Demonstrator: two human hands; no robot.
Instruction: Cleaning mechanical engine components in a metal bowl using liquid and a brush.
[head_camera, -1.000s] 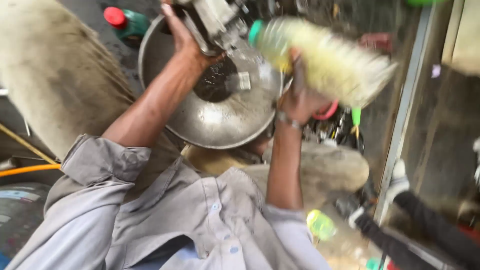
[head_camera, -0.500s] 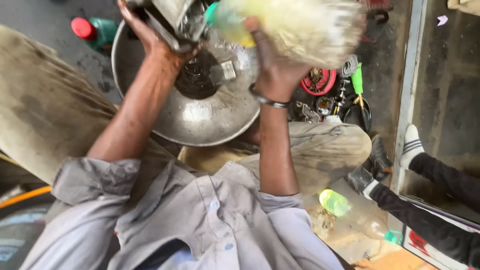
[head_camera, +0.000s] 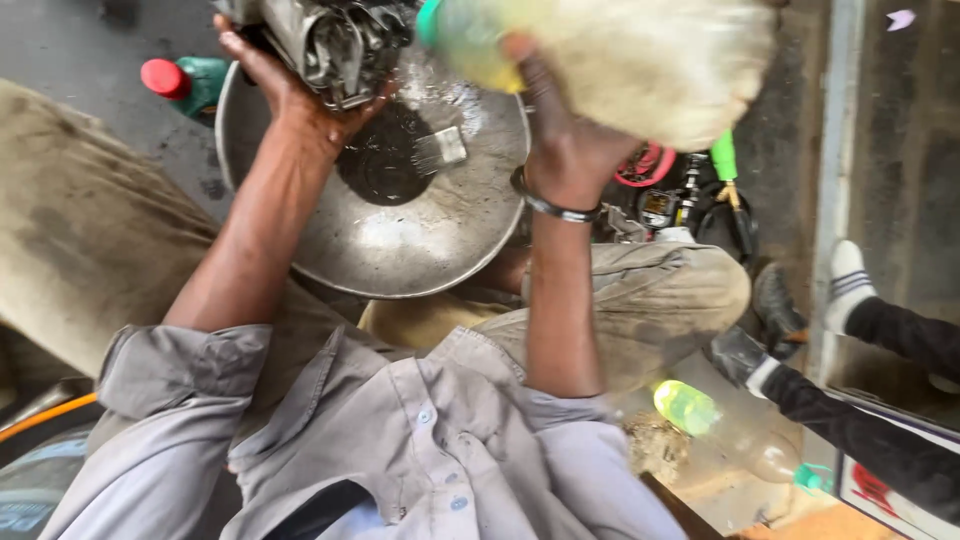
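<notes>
A grimy metal engine part (head_camera: 335, 40) sits at the far edge of the view, above the far rim of a wide, shallow metal basin (head_camera: 400, 235). The left hand (head_camera: 290, 95) cups it from beneath, fingers closed around its underside, so the part is held clear of the basin. Just to the right, the right hand (head_camera: 550, 130) grips a large plastic bottle (head_camera: 610, 60) of yellowish liquid, fingers wrapped round its body near the neck; the bottle is tipped over with its green-capped end pointing left towards the engine part. The bottle is blurred, so whether liquid is coming out cannot be told. A metal bangle (head_camera: 555, 205) circles the right wrist.

In the basin, a pool of dark liquid (head_camera: 380, 165) lies under the part, and a small paintbrush (head_camera: 438, 150) rests at its right edge. The basin stands on the ground between the person's knees, which are in stained khaki trousers (head_camera: 640, 300).

On the far left, beside the basin's rim, stands a green bottle with a red cap (head_camera: 185, 82). To the right of the basin lies a clutter of tools (head_camera: 690, 195) with red and green handles. Near right, a clear plastic bottle (head_camera: 735, 435) with yellow-green liquid at one end lies on its side. Further right, another person's legs in dark trousers and white socks (head_camera: 850, 285) stretch in from the edge.
</notes>
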